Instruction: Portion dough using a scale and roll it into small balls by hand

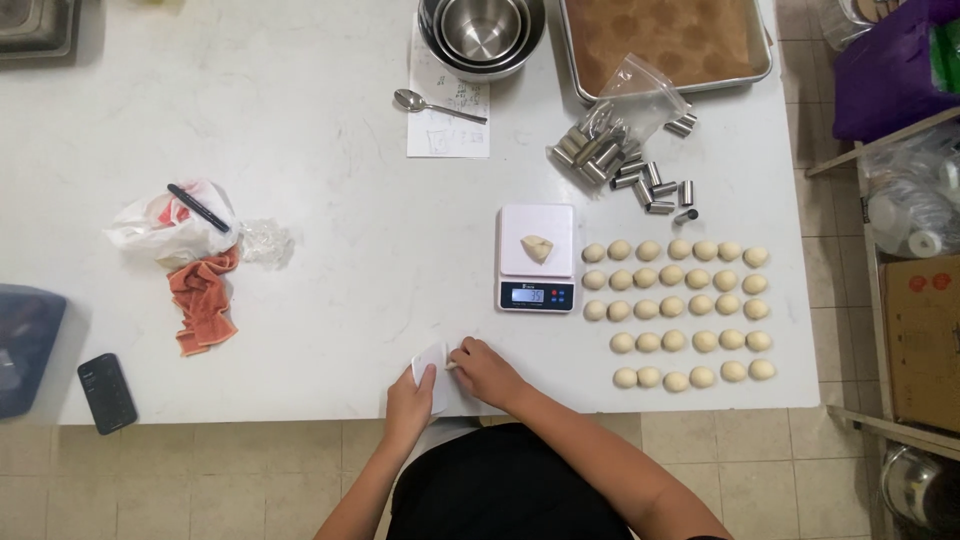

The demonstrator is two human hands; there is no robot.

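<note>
Gripping a white dough scraper (pixel 432 368) at the table's (pixel 300 250) near edge, the left hand (pixel 410 398) curls over it while the right hand (pixel 484 370) pinches its right side. Thin, light and probably stiff; best held by the edges.

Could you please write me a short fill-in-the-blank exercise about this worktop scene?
1. The piece of dough lies on top of the ____.
2. The left hand and right hand both touch a white scraper near the table's ____ edge.
3. The spoon rests partly on a sheet of ____.
4. The dough balls are lined up in ____ rows.

Missing words: scale; front; paper; five
</note>
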